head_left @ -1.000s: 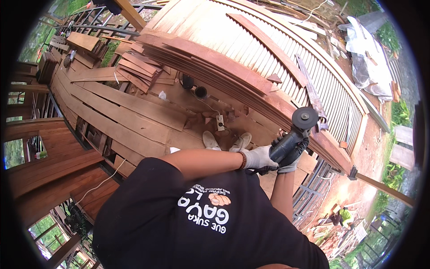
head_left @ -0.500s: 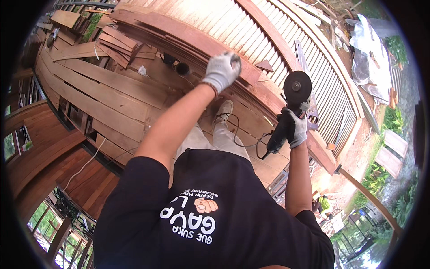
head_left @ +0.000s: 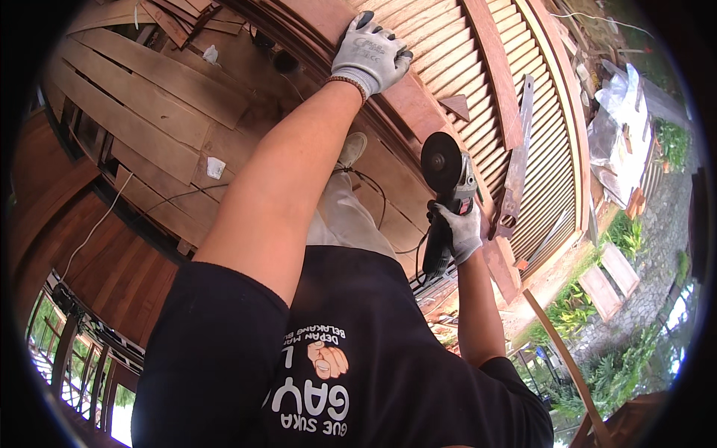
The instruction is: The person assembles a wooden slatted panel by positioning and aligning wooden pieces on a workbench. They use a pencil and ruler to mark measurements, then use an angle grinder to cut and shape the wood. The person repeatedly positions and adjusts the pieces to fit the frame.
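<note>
My left hand [head_left: 371,54], in a white glove with dark fingertips, rests on a reddish wooden plank [head_left: 407,112]. Its fingers are apart and a little bent, with the palm side hidden. In my right hand [head_left: 464,230], also gloved, is a black and grey angle grinder [head_left: 439,243], gripped by its body. The grinder's dark round disc [head_left: 442,162] points away from me, beside the plank's edge and apart from the left hand. A black cord trails from the tool near my leg.
Light slats [head_left: 553,142] lie beyond the plank, with a handsaw [head_left: 515,172] and a small triangular offcut [head_left: 455,107] on them. Wooden floorboards [head_left: 149,82] spread to the left. My shoe [head_left: 352,149] stands below the planks. Clear plastic sheeting [head_left: 624,127] lies at far right.
My left hand has come down onto the plank, its fingers now spread. The grinder has shifted left in my right hand. My view has moved, too.
</note>
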`<move>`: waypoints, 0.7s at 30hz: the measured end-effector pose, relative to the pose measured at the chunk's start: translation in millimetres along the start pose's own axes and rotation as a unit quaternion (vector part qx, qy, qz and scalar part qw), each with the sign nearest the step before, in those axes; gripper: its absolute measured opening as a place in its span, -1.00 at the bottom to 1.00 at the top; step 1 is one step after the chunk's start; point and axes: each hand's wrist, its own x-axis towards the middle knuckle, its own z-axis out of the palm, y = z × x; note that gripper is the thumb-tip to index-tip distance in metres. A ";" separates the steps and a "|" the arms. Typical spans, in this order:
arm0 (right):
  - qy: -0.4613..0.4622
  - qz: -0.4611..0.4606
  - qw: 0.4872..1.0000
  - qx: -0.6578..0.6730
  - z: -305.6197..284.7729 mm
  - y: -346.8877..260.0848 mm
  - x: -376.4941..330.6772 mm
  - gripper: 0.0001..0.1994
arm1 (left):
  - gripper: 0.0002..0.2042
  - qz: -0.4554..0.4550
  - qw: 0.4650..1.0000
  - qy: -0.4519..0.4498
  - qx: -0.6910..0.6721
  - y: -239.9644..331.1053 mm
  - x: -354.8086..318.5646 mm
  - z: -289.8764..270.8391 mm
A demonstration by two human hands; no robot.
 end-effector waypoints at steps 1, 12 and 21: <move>0.000 -0.013 1.000 -0.012 1.5 -0.9 1.1 -0.57 | -0.62 -0.002 1.000 -0.012 -0.004 -0.7 -0.7 -2.1; -0.014 0.047 0.999 -0.023 3.1 -28.7 -1.1 -0.59 | -0.69 0.041 0.993 0.054 -0.098 -6.9 0.7 0.7; -0.010 0.059 0.998 -0.014 9.0 -37.8 2.4 -0.61 | -0.67 0.046 0.994 0.034 -0.094 -6.8 2.3 -1.8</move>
